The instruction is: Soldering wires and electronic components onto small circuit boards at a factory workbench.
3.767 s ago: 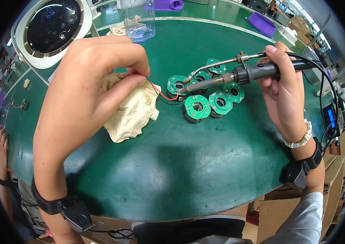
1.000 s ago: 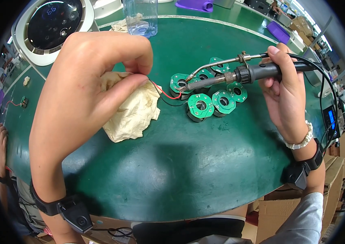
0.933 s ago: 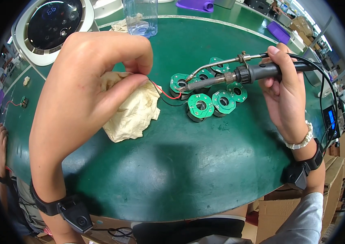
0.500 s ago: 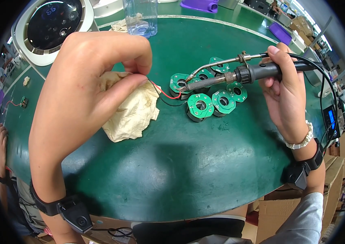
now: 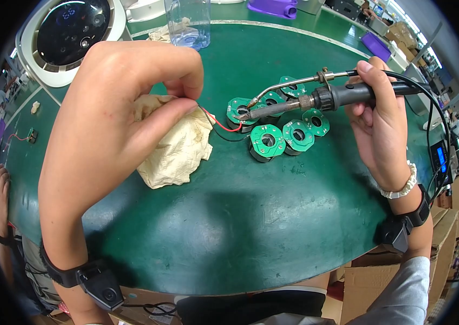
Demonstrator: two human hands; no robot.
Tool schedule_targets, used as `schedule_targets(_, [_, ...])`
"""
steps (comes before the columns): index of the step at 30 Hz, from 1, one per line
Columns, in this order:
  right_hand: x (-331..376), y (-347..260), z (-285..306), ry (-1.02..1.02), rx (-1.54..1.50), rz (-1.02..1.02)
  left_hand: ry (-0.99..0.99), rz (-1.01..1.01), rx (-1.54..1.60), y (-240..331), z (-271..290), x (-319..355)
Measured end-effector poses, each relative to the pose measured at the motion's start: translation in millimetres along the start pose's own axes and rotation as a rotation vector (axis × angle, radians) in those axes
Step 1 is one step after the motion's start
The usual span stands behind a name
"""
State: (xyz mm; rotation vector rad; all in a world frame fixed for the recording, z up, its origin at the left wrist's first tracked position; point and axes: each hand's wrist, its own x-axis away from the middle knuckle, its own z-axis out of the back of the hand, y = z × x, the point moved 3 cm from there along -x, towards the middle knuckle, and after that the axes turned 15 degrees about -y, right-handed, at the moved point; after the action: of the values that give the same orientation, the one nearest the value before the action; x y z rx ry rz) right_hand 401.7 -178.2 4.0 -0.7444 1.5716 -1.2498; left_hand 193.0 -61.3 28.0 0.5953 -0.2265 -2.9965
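My left hand [image 5: 126,103] is closed, pinching a red wire [image 5: 224,124] and a black wire [image 5: 225,135] between thumb and fingertips. A stained cream cloth [image 5: 180,157] is bunched under that hand. The red wire's far end reaches the edge of a round green circuit board [image 5: 233,106] with a central hole. My right hand [image 5: 379,116] grips a soldering iron [image 5: 343,96] that has a thin metal feed tube [image 5: 289,84] clamped along it. The iron's tip lies over that board, near the red wire's end; whether it touches cannot be made out.
Several similar green boards on dark bases [image 5: 297,135] stand close together to the right. Behind are a clear plastic container [image 5: 187,27] and a white device with a black panel [image 5: 72,32]. Another person's hand [image 5: 1,187] rests at the left table edge. Black cables [image 5: 430,103] hang at right.
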Motion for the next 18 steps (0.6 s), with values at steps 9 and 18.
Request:
schedule_targets(9, [-0.2,0.3,0.2,0.004,0.002,0.004,-0.011,0.005,-0.034,0.8,1.0,0.0])
schedule_targets(18, [0.5,-0.8,-0.3,-0.012,0.007,0.004,0.007,-0.005,-0.031,-0.1,1.5,0.6])
